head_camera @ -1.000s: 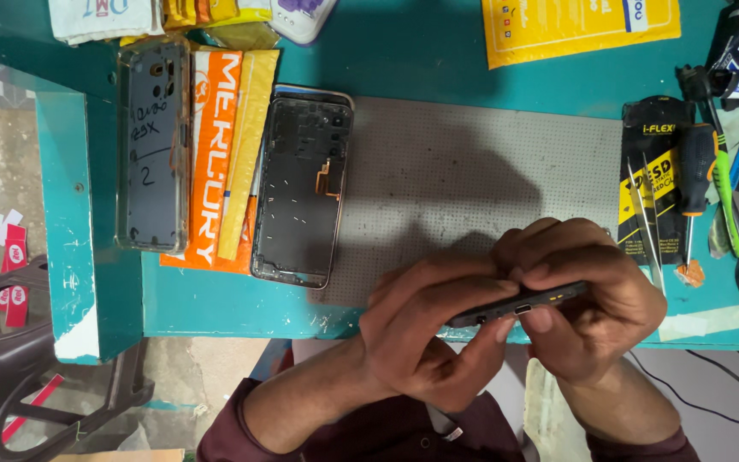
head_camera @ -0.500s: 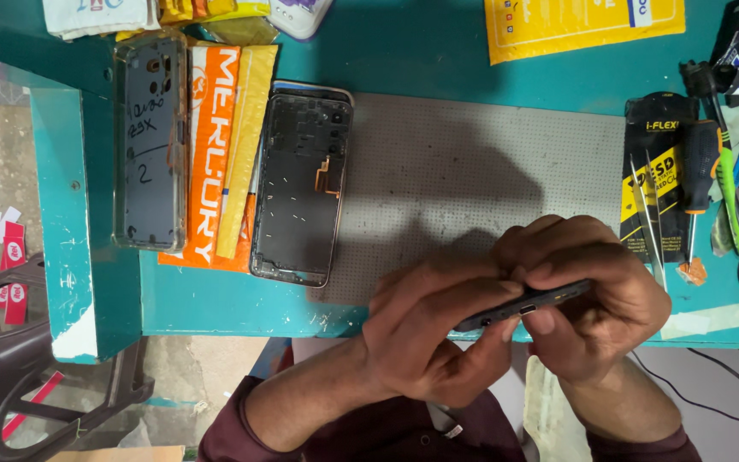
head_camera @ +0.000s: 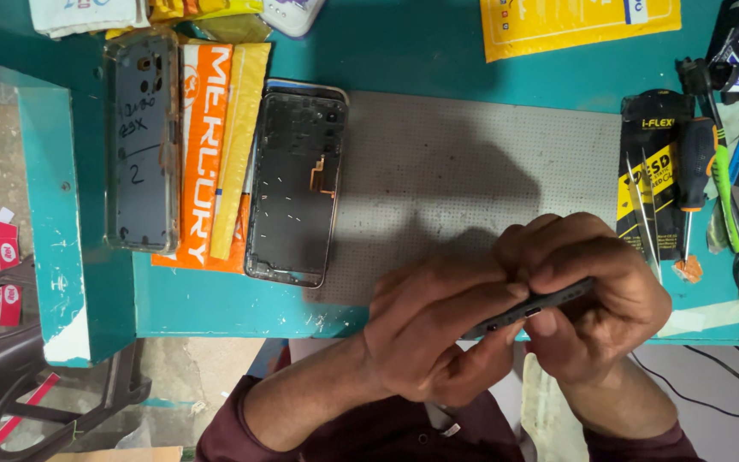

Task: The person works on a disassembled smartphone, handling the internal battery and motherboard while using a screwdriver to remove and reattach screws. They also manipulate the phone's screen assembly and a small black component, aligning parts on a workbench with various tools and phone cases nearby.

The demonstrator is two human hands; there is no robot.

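Gripping a dark slim phone (head_camera: 530, 311) edge-on, both hands together at the near edge of the teal bench (head_camera: 438, 51). Phone is tilted, right end higher, bottom edge with its port facing the camera. Left hand (head_camera: 438, 338) wraps it from below and the left, thumb along the front edge. Right hand (head_camera: 596, 295) clamps over the top and right end, fingers curled across the upper edge. Hands touching each other around it.

Just behind them: grey perforated work mat (head_camera: 464, 180), bare where visible. On its left edge lies an open phone frame (head_camera: 294, 184), internals up, with an orange flex showing. Left of that, an orange-and-yellow packet (head_camera: 207, 145), then a clear back cover (head_camera: 140, 141) with handwriting on it.

Right of the hands: black-and-yellow tool pouch (head_camera: 656, 171) with tweezers (head_camera: 643, 205) on it, a black-and-orange screwdriver (head_camera: 693, 175) beside it, a green tool (head_camera: 724, 197) further right. Yellow packet (head_camera: 579, 24) at the far edge.
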